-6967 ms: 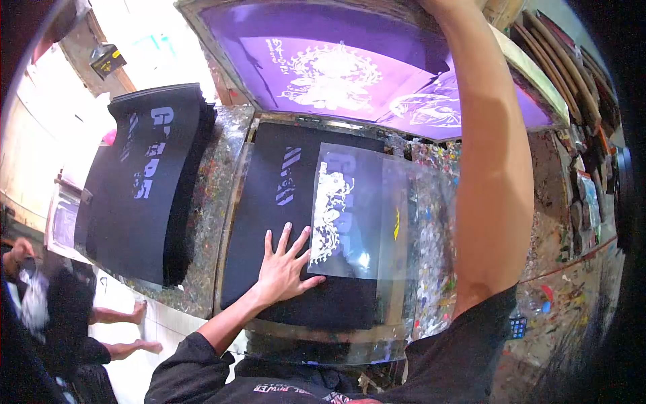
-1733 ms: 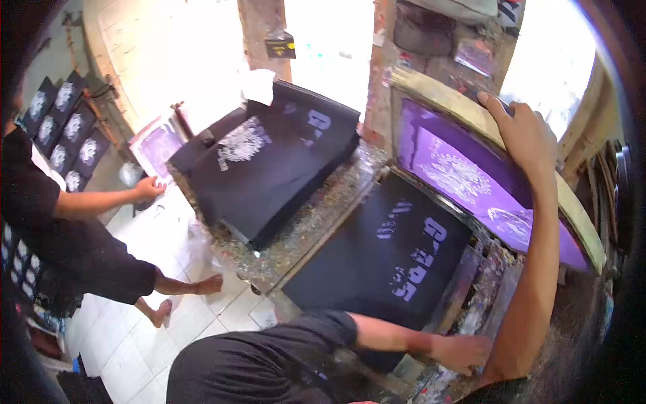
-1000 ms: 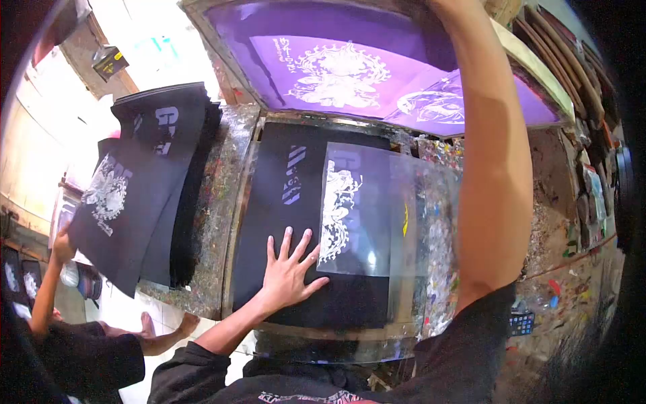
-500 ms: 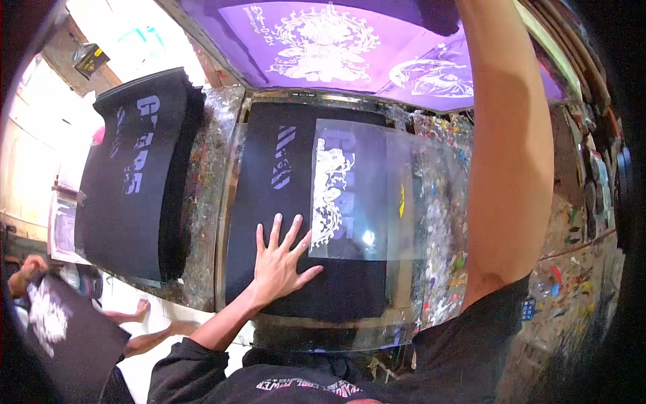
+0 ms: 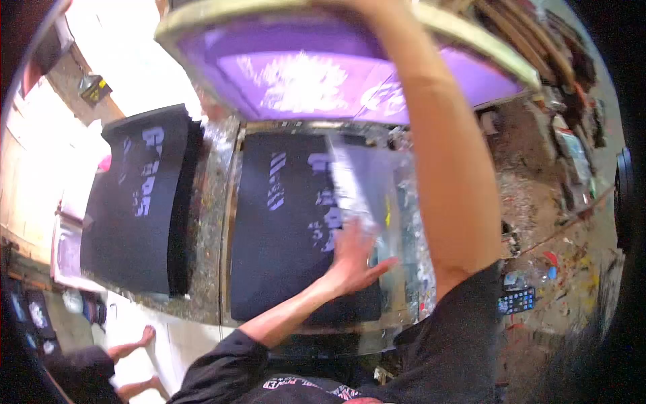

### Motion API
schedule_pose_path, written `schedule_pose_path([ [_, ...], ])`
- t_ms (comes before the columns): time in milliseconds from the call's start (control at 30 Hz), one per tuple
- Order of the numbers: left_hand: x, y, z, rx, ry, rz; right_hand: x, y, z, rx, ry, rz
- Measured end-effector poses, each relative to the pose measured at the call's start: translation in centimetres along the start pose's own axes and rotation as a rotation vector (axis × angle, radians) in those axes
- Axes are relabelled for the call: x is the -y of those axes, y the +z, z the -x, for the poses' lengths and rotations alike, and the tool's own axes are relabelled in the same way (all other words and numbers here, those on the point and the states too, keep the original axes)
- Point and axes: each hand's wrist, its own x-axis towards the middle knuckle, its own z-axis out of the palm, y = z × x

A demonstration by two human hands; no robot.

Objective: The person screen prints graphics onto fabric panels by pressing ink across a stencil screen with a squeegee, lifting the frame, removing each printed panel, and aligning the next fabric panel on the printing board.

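Observation:
My left hand [image 5: 355, 259], blurred by motion, is at the edge of a clear film sheet [image 5: 389, 202] with its thumb stretched away from the fingers. The sheet's near-left edge, with a white print, is lifted and bent over a black fabric panel [image 5: 276, 262]. Purple lettering shows on that panel, which lies flat on the work board. Beyond it, a printing screen [image 5: 229, 74] with purple mesh and white designs stands tilted up. At the top edge of the view my right hand [image 5: 356, 4] is on the screen's pale rim, its fingers mostly cut off.
A stack of black printed panels [image 5: 128, 236] lies to the left. On the paint-stained surface at right are a phone-like device [image 5: 517, 301] and a clear bottle [image 5: 531, 277]. Another person's bare foot [image 5: 147, 335] shows at lower left. Wooden bars [image 5: 525, 40] are at upper right.
My left hand has moved right, pushing up the film's edge and uncovering more purple lettering. The screen's rim has come into view, and my right arm has shifted left with it.

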Motion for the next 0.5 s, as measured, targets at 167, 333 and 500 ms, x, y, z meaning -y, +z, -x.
schedule_pose_path([
  [167,-5.8,-6.7,-6.2,-0.527,0.296,1.521,4.0,-2.3,4.3,0.085,0.256,0.152],
  [333,-3.3,-17.5,5.3,-1.027,0.136,1.162,10.2,-3.7,12.3,0.08,0.32,0.058],
  [500,1.2,-17.2,16.4,-0.796,-0.11,1.369,16.8,0.2,24.8,0.252,0.229,0.098],
])
